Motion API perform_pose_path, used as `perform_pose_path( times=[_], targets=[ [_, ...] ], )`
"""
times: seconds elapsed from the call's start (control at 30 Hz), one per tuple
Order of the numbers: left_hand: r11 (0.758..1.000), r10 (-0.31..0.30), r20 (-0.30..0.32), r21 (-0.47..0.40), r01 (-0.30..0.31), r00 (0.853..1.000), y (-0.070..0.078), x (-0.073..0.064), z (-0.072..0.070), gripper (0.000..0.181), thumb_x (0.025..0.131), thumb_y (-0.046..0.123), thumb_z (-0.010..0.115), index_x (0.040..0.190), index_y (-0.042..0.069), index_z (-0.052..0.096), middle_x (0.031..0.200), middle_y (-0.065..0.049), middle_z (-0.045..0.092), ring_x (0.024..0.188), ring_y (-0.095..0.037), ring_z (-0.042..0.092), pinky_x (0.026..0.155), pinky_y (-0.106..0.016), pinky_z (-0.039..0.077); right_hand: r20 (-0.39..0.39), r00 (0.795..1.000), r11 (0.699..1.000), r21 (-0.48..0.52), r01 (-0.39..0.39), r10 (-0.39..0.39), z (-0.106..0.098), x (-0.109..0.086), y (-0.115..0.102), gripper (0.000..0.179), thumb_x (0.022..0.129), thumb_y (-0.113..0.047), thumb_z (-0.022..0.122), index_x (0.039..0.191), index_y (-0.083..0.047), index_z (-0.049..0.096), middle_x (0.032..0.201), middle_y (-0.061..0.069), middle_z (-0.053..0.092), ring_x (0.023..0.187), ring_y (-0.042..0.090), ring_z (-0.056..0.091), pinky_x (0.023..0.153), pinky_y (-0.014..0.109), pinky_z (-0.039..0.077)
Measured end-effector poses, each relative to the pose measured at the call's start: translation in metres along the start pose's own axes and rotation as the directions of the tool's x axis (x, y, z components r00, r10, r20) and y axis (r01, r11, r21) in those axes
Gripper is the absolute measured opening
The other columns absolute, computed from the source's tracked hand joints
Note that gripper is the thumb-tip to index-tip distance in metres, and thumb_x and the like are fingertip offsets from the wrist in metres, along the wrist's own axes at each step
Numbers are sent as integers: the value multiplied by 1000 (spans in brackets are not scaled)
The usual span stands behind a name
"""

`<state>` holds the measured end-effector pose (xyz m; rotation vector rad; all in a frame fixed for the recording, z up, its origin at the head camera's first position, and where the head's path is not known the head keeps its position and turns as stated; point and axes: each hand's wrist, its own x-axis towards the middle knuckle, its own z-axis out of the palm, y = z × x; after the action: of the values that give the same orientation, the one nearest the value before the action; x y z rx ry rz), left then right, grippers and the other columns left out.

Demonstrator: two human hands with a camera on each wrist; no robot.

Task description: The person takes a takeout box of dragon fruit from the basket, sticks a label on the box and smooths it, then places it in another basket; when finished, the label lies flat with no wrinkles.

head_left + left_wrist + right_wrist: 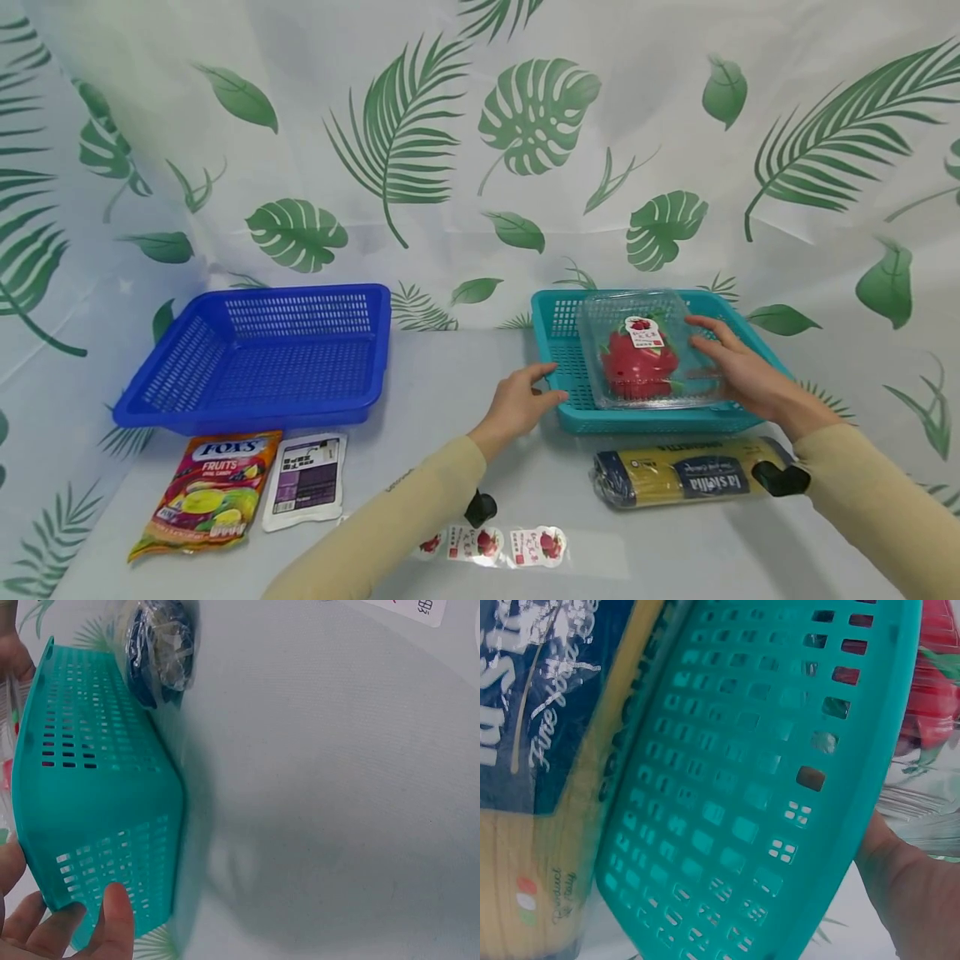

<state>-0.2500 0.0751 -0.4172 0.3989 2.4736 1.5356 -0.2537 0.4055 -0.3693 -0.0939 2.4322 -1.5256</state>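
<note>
A clear plastic box point(592, 350) with a red dragon fruit point(637, 367) inside lies in the teal basket point(660, 423), a sticker point(643, 332) on its lid. My right hand point(750, 375) grips the box at its right side, some fingers showing through the plastic. In the right wrist view the basket wall point(727, 750) hides most of that hand. My left hand point(517, 406) is at the basket's left rim, fingers spread. The left wrist view shows its fingertips point(116, 904) right by the outer wall, with the palm out of sight.
A spaghetti pack point(675, 479) lies before the teal basket. To the left stands a blue basket point(300, 414), with a candy bag point(213, 492) and a white-and-purple pouch point(307, 483) before it. A strip of dragon fruit stickers point(536, 547) lies at the front.
</note>
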Motion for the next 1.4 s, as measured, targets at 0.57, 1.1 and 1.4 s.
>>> perform_pose_path(
  times=[0.57, 1.1, 1.4],
  targets=[
    [1000, 11, -1, -2, -11, 1000, 3, 0, 0, 52, 93, 30, 68, 142, 18, 53, 141, -1, 54, 110, -20, 61, 84, -33, 53, 45, 996, 996, -27, -82, 83, -2, 10, 2, 74, 104, -50, 34, 157, -22, -9, 156, 28, -14, 130, 66, 16, 90, 79, 29],
    [1000, -8, -1, 8, 8, 1000, 2, 0, 1, 53, 93, 30, 68, 143, 18, 52, 140, -1, 54, 108, -19, 60, 82, -33, 53, 114, 986, 953, -290, -84, 122, -18, 16, 0, 83, 100, -53, 45, 157, -11, 2, 152, 36, 9, 131, 59, 30, 94, 60, 46],
    [1000, 1, -3, 14, -1, 1000, 3, -1, 0, 53, 93, 30, 68, 142, 17, 52, 140, -2, 54, 108, -19, 61, 81, -32, 54, 166, 974, 925, -371, -85, 156, -25, 18, -7, 78, 103, -45, 45, 156, -8, 3, 149, 38, 19, 127, 56, 38, 93, 57, 46]
  ],
)
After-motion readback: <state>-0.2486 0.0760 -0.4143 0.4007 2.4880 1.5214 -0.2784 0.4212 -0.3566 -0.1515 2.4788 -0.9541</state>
